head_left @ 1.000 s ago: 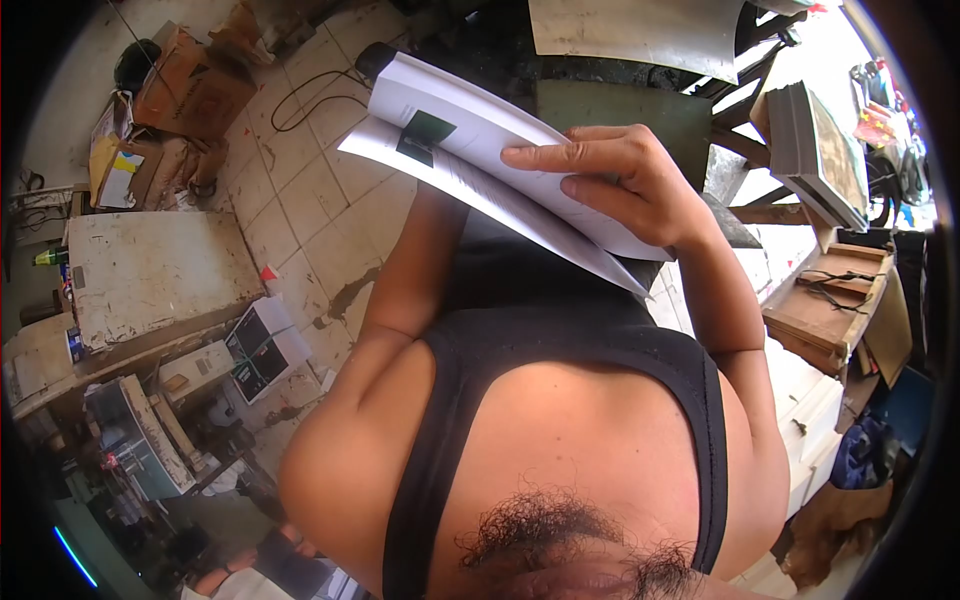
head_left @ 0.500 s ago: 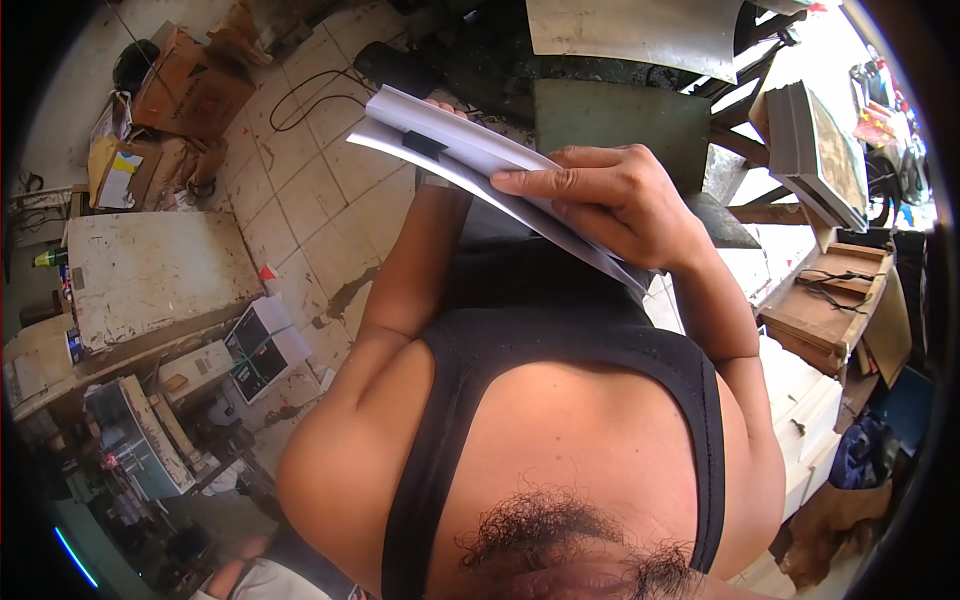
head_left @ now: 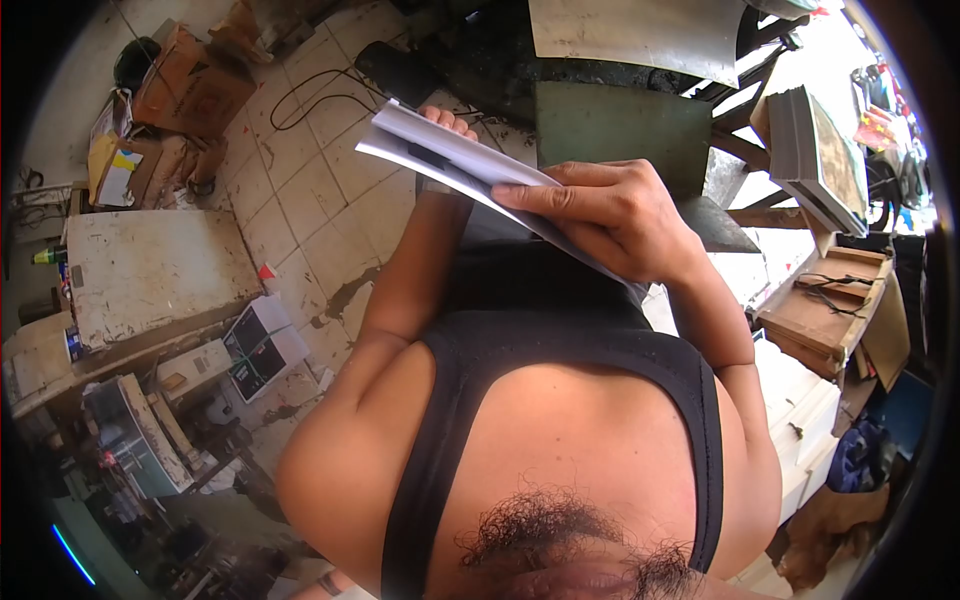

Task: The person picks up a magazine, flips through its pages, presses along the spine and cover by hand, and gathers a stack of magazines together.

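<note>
A white booklet [head_left: 470, 160] is held slightly open above my lap, tilted down to the right, with a dark patch on an inner page. My right hand [head_left: 620, 215] grips its right part, one finger lying along the pages. Behind the upper left edge, curled fingertips of my left hand [head_left: 450, 122] show. The rest of that hand is hidden by the booklet, which it supports from behind.
Worn cabinet top [head_left: 160, 270] on the left; cardboard box [head_left: 195, 90] at upper left. Green board [head_left: 620, 130] and metal sheet [head_left: 635, 35] ahead. Thick paper stack [head_left: 810, 160] and wooden drawer [head_left: 830, 300] on the right. Another person's arm [head_left: 330, 583] shows at the bottom.
The booklet has tipped and narrowed from wider-open pages, moving slightly down and right. My right hand has lowered with it. My left fingertips have come into view behind the edge.
</note>
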Demonstrator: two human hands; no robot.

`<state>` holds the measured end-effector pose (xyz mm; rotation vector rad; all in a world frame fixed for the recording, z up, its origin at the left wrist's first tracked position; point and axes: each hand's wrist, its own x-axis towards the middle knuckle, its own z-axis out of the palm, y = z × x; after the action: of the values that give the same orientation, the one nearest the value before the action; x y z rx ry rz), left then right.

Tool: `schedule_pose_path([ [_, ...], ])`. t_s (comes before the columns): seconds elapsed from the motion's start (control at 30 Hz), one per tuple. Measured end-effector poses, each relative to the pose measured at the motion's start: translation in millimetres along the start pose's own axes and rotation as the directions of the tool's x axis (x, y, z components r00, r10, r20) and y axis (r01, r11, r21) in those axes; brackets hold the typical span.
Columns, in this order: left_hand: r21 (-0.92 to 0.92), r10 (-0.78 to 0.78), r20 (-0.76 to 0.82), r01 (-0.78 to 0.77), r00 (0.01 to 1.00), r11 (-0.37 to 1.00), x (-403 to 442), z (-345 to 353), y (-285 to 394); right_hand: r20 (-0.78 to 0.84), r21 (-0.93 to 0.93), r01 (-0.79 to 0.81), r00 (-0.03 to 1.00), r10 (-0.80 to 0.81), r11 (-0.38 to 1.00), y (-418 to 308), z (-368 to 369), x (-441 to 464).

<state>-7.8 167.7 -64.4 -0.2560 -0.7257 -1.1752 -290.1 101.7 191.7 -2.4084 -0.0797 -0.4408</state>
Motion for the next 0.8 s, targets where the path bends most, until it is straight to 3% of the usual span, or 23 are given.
schedule_pose_path([
  [0.03, -0.014, 0.083, -0.061, -0.084, 0.995, 0.996, -8.6, -8.1, -4.8, -0.003, -0.003, -0.012, 1.000, 0.012, 1.000, 0.2, -0.3, -0.5],
  [0.07, 0.183, 0.210, -0.353, -0.153, 0.912, 0.971, -15.8, -15.6, -2.5, -0.044, 0.029, -0.002, 0.999, 0.003, 1.000, 3.8, 1.2, -1.0],
  [0.1, 0.420, 0.361, -0.559, -0.121, 0.747, 0.899, -4.5, 4.7, -7.6, -0.084, 0.061, 0.010, 0.996, -0.005, 0.998, 10.6, 3.9, -1.4],
  [0.13, 0.566, 0.475, -0.640, -0.047, 0.604, 0.823, 16.9, 55.4, -23.6, -0.126, 0.090, 0.025, 0.992, -0.013, 0.996, 15.5, 4.4, -1.4],
  [0.2, 0.653, 0.573, -0.711, 0.082, 0.408, 0.753, 51.3, 134.8, -44.9, -0.117, 0.142, -0.019, 0.992, 0.036, 0.990, 19.7, 0.3, -4.4],
  [0.33, 0.819, 0.662, -0.560, 0.213, 0.498, 0.532, 26.1, 121.4, -51.6, -0.168, 0.170, -0.019, 0.985, 0.048, 0.985, 22.6, -6.0, -6.8],
  [0.4, 0.831, 0.618, -0.548, 0.285, 0.564, 0.477, 13.4, 125.5, -52.0, -0.185, 0.148, -0.004, 0.982, 0.032, 0.989, 22.5, -7.1, -5.9],
  [0.5, 0.935, 0.681, -0.354, 0.260, 0.641, 0.242, 14.9, 122.6, -64.7, -0.190, 0.116, 0.041, 0.982, -0.019, 0.992, 21.0, -5.0, -4.9],
  [0.53, 0.924, 0.653, -0.380, 0.242, 0.655, 0.295, 16.6, 122.3, -63.6, -0.194, 0.100, 0.055, 0.980, -0.035, 0.993, 17.5, -2.9, -3.8],
  [0.57, 0.926, 0.683, -0.370, 0.309, 0.630, 0.216, 15.2, 125.6, -68.3, -0.200, 0.084, 0.068, 0.978, -0.050, 0.994, 14.4, -1.3, -2.8],
  [0.6, 0.936, 0.668, -0.250, 0.352, 0.701, -0.020, -1.7, 96.1, -61.4, -0.177, 0.065, 0.101, 0.980, -0.088, 0.993, 11.4, -2.5, -1.7],
  [0.63, 0.939, 0.655, -0.211, 0.336, 0.725, -0.069, -3.1, 92.5, -58.1, -0.142, 0.043, 0.087, 0.987, -0.080, 0.995, 8.0, -3.7, -1.4],
  [0.7, 0.948, 0.626, -0.190, 0.306, 0.757, -0.082, -7.1, 85.3, -57.1, -0.071, 0.005, 0.054, 0.996, -0.054, 0.999, 1.6, -5.1, -1.8],
  [0.73, 0.957, 0.615, -0.212, 0.289, 0.760, -0.027, -9.7, 82.1, -56.9, -0.043, 0.002, 0.067, 0.997, -0.067, 0.998, 0.3, -6.0, -1.5],
  [0.8, 0.933, 0.573, -0.340, 0.192, 0.746, 0.303, -14.9, 73.3, -50.9, -0.107, 0.064, 0.061, 0.993, -0.054, 0.996, -1.6, -1.9, 0.3],
])
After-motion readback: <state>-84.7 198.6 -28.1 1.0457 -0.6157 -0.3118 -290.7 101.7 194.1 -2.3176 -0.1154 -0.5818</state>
